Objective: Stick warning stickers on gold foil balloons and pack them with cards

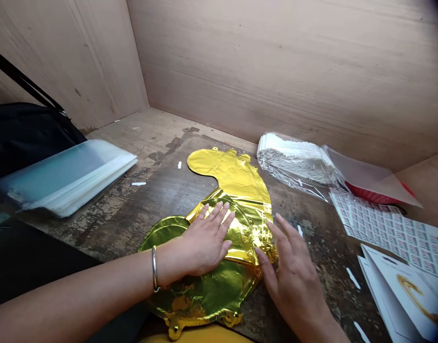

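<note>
A shiny gold foil balloon lies flat on the worn tabletop, its curved upper end pointing away and its lower part folded over on itself. My left hand, with a silver bangle at the wrist, rests palm down on the folded foil, fingers stretched out. At the balloon's right edge is my right hand, thumb and fingers apart around the crumpled border. It seems to touch the foil but grips nothing that I can see. Small tabs with holes stick out along the balloon's near and far edges.
A stack of clear plastic bags lies on the left, by a black bag. On the right are a plastic-wrapped white bundle, sticker sheets and printed cards. Small white scraps dot the table. Wooden panels enclose the back.
</note>
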`<state>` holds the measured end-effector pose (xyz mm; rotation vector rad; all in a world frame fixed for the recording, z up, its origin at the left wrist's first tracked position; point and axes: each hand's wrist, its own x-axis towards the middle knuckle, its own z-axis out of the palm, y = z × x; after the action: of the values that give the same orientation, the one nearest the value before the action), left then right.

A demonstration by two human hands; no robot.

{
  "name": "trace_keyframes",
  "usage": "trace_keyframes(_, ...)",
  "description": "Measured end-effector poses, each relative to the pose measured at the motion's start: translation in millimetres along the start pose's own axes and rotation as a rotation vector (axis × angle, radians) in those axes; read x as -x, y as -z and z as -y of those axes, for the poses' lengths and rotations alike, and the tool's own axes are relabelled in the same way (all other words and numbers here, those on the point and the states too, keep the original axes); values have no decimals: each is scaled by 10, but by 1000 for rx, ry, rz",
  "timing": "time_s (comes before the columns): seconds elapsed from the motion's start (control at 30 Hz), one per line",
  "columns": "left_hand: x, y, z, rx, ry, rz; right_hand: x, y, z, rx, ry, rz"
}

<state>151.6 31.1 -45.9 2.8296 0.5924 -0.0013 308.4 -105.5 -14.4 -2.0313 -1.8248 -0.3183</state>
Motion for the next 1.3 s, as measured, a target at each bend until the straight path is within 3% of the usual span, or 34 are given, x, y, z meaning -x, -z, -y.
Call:
trace_keyframes(0.07,9,14,-10,2,-5,0,-88,3,50,-51,194,113)
trace_keyframes(0.13,19,29,-6,1,-5,0,-153,-29,79,-112,304,345)
trace_keyframes(0.2,32,47,50,1,1,4,-185,-70,80,-146,287,507)
trace_keyframes(0.3,39,129,264,-4,49,4,-197,-93,72,-159,232,572)
trace_keyframes(0.4,26,302,507,-25,191,-42,-212,-69,93,-161,209,572)
trace_keyframes(0.5,49,445,536,-64,319,-143,-239,-50,122,-166,206,572)
trace_keyframes(0.57,115,442,416,-76,242,-134,-255,-58,129,-161,213,577)
trace_keyframes(0.63,205,361,279,-65,96,-24,-263,-86,123,-146,225,572)
trace_keyframes(0.73,303,223,224,-50,69,38,-264,-148,99,-111,262,525)
trace_keyframes(0.87,306,241,360,-62,140,-33,-261,-155,84,24,338,423)
trace_keyframes(0.97,320,342,274,-114,219,-215,-231,-93,136,181,365,327)
trace_keyframes(1.0,337,359,186,-133,177,-306,-206,-80,171,232,355,304)
trace_keyframes(1.07,377,344,-32,-142,-79,-428,-130,-90,263,322,307,285)
trace_keyframes(1.13,406,271,-217,-95,-258,-389,-29,-132,366,370,262,292)
trace_keyframes(1.2,418,180,-297,-56,-287,-313,69,-150,438,365,234,302)
trace_keyframes(1.3,444,96,-225,-46,-302,-270,164,-20,413,214,252,324)
